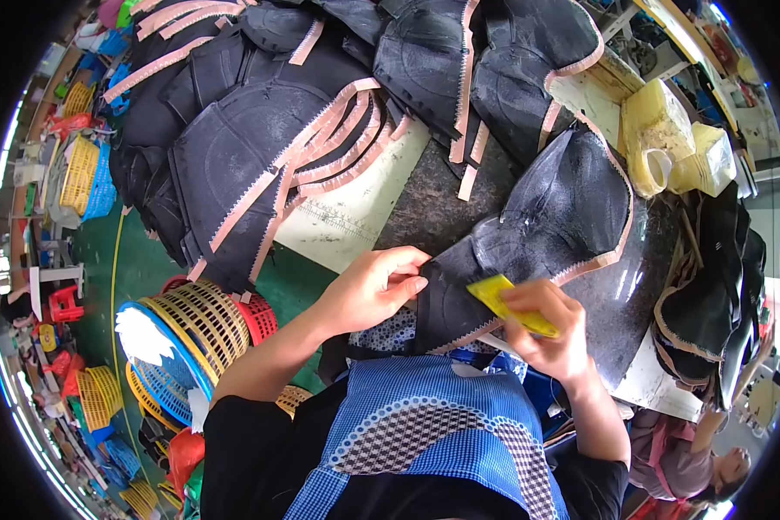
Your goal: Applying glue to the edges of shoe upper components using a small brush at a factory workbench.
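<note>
A black moulded cup piece with pink zigzag-edged trim [572, 195] lies on the dark worktop in front of me. My left hand [374, 290] pinches the near left corner of this piece between thumb and fingers. Over its near right part, my right hand [546, 328] grips a flat yellow rectangular piece [494, 295], shaped like a scraper, whose left end lies close to the black fabric. Whether that end touches the fabric I cannot tell. Similar black cup pieces [243, 130] are heaped at the far left, and more [425, 65] lie at the far middle.
Yellowish wrapped blocks [659, 126] stand at the worktop's right, near a roll of tape [653, 171]. More black pieces [698, 312] hang at the right edge. Plastic baskets [204, 316] stand below left on the green floor. Another person [672, 451] is at the lower right.
</note>
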### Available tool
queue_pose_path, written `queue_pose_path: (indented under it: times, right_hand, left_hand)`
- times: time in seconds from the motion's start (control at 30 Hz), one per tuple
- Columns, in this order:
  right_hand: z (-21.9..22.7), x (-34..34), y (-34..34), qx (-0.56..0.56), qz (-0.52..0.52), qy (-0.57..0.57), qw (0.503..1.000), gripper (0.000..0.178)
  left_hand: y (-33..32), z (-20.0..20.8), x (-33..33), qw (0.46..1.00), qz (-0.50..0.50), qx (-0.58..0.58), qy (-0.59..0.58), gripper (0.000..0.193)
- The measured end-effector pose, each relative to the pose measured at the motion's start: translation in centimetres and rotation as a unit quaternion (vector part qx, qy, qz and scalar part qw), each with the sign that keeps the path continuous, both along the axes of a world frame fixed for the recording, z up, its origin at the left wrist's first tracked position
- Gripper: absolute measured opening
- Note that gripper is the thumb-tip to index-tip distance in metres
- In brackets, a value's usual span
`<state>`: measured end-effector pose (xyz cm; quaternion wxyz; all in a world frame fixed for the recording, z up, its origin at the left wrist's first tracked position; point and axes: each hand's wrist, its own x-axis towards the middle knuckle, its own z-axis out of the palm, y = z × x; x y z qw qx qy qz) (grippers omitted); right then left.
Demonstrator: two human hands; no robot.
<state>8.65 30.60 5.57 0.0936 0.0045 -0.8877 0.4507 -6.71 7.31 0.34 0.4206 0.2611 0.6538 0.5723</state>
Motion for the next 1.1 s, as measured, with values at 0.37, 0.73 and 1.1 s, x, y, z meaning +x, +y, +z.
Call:
queue_pose_path:
  times: [0.37, 0.73, 1.1]
  right_hand:
    - [0.9, -2.2, -1.5, -0.426, -0.165, -0.127, 0.880, 0.033]
    - [1.3, 0.4, 3.1, -0.245, -0.332, 0.045, 0.910, 0.032]
    - [-2.3, 14.5, 13.7, -0.544, -0.364, 0.255, 0.712, 0.038]
  left_hand:
    - [0.4, 2.0, 0.6, 1.000, -0.021, 0.014, -0.013, 0.023]
    - [1.1, 7.4, -1.5, 0.995, -0.028, 0.047, -0.078, 0.011]
    - [29.6, 27.3, -19.8, 0.852, 0.220, 0.242, 0.409, 0.049]
